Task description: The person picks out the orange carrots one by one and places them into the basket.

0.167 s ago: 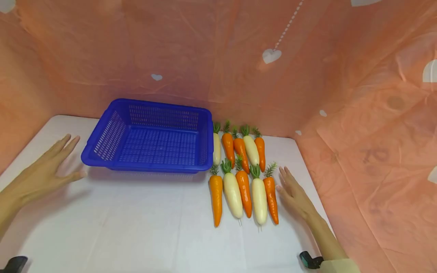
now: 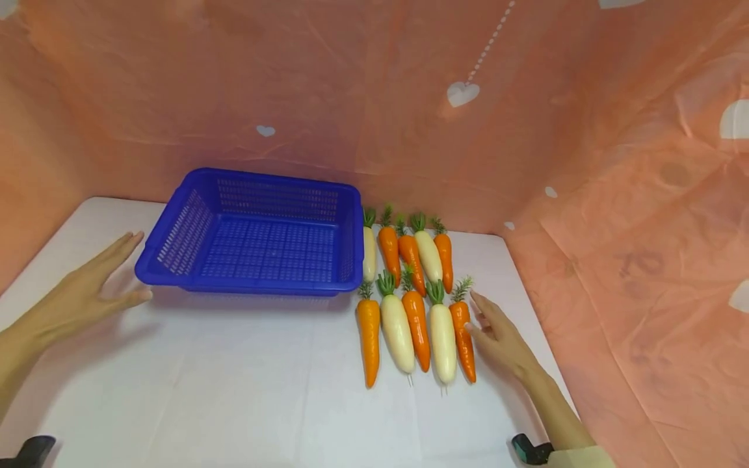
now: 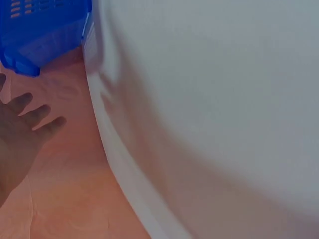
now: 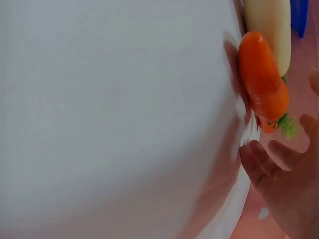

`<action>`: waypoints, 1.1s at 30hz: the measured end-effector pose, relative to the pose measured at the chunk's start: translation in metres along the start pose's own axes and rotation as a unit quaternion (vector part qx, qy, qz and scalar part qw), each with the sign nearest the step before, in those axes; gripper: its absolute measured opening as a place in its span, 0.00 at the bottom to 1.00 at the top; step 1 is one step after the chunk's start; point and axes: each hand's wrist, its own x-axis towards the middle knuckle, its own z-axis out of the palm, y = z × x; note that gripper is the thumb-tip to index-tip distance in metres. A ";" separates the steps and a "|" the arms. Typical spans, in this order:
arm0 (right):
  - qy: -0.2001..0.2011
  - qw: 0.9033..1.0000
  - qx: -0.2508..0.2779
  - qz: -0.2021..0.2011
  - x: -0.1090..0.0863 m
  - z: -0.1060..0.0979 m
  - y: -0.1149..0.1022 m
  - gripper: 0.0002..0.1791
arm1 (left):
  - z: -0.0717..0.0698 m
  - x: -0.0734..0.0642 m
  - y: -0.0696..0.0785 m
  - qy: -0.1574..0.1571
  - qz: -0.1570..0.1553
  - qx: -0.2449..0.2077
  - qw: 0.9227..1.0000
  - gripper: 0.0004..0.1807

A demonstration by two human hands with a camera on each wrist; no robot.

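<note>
My left hand [image 2: 82, 292] hovers left of a blue plastic basket [image 2: 246, 287], fingers extended and thumb apart, holding nothing. In the left wrist view its spread fingers [image 3: 35, 115] lie below the basket's corner [image 3: 55, 42]. My right hand [image 2: 503, 338] is beside the rightmost front carrot [image 2: 464, 341], thumb and fingers parted near its upper part. In the right wrist view that hand [image 4: 291, 181] is just short of the orange carrot [image 4: 259, 69], its fingers slightly bent. A white radish [image 2: 443, 344] lies on the carrot's other side.
More carrots [image 2: 368, 344] and white radishes [image 2: 398, 335] with green tops lie in two rows right of the basket, on a white table [image 2: 234, 390]. An orange cloth [image 2: 409, 117] with white hearts stands behind and at the sides. Dark objects [image 2: 36, 450] sit at the front edge.
My right hand has moved slightly left, its thumb and fingers closer around the rightmost front carrot. The left hand has shifted a little toward the basket, its fingers closer together.
</note>
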 end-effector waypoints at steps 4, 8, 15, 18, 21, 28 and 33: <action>-0.023 1.000 0.012 0.005 0.004 0.004 -0.007 0.42 | 0.003 0.006 0.005 -0.012 -0.022 -0.024 0.999 0.51; -0.062 0.997 0.039 0.023 0.008 0.004 -0.014 0.45 | 0.005 0.012 0.008 -0.025 -0.032 -0.054 0.998 0.50; -0.113 0.992 0.021 0.053 0.014 -0.004 -0.021 0.47 | 0.012 0.018 0.007 -0.042 -0.021 -0.129 0.991 0.46; -0.120 0.992 0.005 0.043 0.017 -0.004 -0.020 0.47 | 0.013 0.020 0.006 -0.034 -0.005 -0.169 0.985 0.42; -0.117 0.993 -0.002 0.026 0.022 -0.003 -0.019 0.46 | 0.013 0.024 0.009 -0.031 -0.019 -0.180 0.983 0.41; -0.122 0.987 0.067 0.079 0.031 -0.006 -0.018 0.45 | 0.013 0.033 0.016 -0.038 -0.056 -0.192 0.979 0.43; -0.124 0.979 0.119 0.107 0.033 -0.012 -0.017 0.46 | 0.017 0.038 0.017 -0.042 -0.072 -0.180 0.980 0.48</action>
